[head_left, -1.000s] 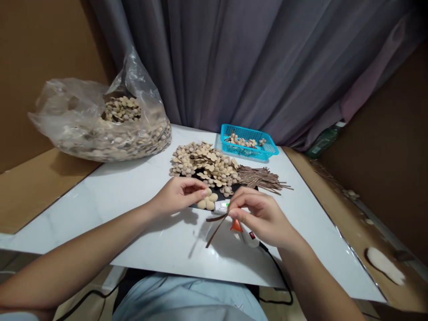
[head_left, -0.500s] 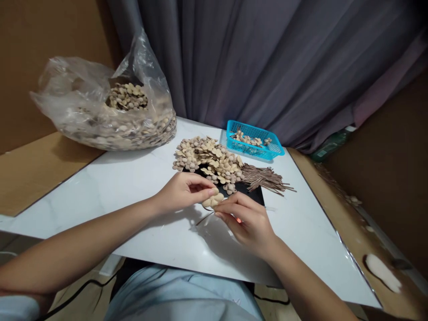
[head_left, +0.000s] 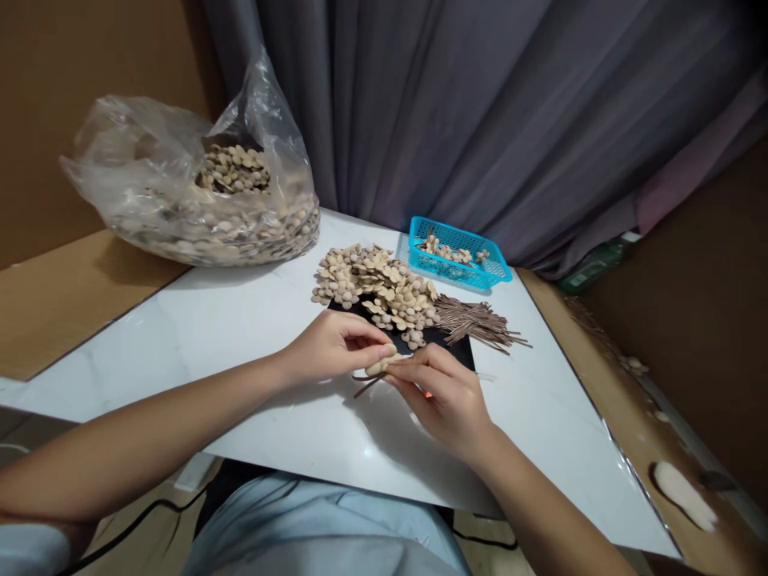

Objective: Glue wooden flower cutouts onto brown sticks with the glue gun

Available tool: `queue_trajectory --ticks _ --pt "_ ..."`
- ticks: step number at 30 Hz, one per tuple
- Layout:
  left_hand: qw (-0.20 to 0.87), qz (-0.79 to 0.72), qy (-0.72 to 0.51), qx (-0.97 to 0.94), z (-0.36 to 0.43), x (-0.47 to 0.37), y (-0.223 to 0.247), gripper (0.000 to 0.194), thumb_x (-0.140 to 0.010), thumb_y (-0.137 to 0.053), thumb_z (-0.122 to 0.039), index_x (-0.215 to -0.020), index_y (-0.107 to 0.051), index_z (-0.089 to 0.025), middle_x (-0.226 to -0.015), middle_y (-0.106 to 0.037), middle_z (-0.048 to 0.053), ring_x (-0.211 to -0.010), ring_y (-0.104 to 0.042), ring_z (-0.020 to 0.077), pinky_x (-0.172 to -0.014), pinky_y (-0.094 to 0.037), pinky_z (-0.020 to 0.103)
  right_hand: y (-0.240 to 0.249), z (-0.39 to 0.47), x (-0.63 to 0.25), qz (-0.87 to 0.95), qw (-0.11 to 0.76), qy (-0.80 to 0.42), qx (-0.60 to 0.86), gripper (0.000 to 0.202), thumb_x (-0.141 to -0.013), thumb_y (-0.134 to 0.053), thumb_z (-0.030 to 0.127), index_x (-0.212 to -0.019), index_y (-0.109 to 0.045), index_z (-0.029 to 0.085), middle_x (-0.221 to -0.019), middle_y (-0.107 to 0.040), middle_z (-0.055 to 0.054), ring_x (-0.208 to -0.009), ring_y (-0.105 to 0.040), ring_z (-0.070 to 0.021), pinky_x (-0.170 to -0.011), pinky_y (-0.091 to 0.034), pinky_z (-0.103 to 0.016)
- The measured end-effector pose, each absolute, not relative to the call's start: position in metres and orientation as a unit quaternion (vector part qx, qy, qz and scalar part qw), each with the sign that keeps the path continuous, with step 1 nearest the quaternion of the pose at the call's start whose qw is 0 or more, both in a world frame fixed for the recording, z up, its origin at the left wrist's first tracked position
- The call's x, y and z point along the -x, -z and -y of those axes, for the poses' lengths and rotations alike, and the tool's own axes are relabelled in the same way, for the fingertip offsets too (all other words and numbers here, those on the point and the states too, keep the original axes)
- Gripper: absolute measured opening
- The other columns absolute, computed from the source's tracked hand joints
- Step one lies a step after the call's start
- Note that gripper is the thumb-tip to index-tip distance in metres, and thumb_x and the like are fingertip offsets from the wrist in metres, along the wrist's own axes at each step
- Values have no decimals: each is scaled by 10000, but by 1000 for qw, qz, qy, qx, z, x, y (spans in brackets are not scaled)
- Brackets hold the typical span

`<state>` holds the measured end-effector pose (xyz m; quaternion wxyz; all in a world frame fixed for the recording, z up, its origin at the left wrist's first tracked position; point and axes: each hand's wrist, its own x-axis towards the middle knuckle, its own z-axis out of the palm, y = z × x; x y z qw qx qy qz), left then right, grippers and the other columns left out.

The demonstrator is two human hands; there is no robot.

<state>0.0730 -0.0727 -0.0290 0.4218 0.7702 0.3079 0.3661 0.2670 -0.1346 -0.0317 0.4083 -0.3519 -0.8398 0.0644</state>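
Note:
Between my two hands, over the front of the white table, is a beige flower-shaped piece (head_left: 379, 366), tilted nearly edge-on. My left hand (head_left: 345, 344) pinches its upper left edge with thumb and forefinger. My right hand (head_left: 441, 392) grips its right side, and thin brown cords (head_left: 367, 387) stick out leftward from under the piece near those fingertips. Exactly how cord and flower meet is hidden by the fingers. Just beyond my hands lies a heap of similar flower pieces (head_left: 384, 280), some beige side up, others showing greyish rounded petals. To its right rests a bundle of brown cords (head_left: 480, 320).
A clear plastic bag (head_left: 180, 232) full of flower pieces stands at the back left. Behind the heap sits a blue mesh basket (head_left: 462, 276) with flowers and cords in it. A black mat (head_left: 459, 350) lies under the heap, and a grey curtain (head_left: 450, 120) hangs behind the table.
The flower piece has tipped from facing me to nearly edge-on. The cord ends beneath it now show more plainly at its left. Both hands keep their grip, nearly in place.

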Motion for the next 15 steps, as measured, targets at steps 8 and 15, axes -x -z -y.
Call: queue_trajectory --ticks 8,15 --pt "403 -294 -356 -790 73 -73 29 186 -790 -658 -272 -890 -758 -150 -779 -727 58 -632 -632 119 -573 -498 199 30 133 -266 845 399 -28 356 86 -848 -611 131 -888 -644 201 -757 -645 -64 -705 -602 -177 -614 -500 -305" --pt "412 -249 -330 -812 71 -71 29 194 -809 -639 -273 -919 -760 -168 -800 -735 68 -692 -654 147 -599 -493 218 28 129 -265 813 409 -75 408 163 -809 -676 208 -768 -518 210 -780 -569 -40 -721 -566 -165 -600 -492 -279"
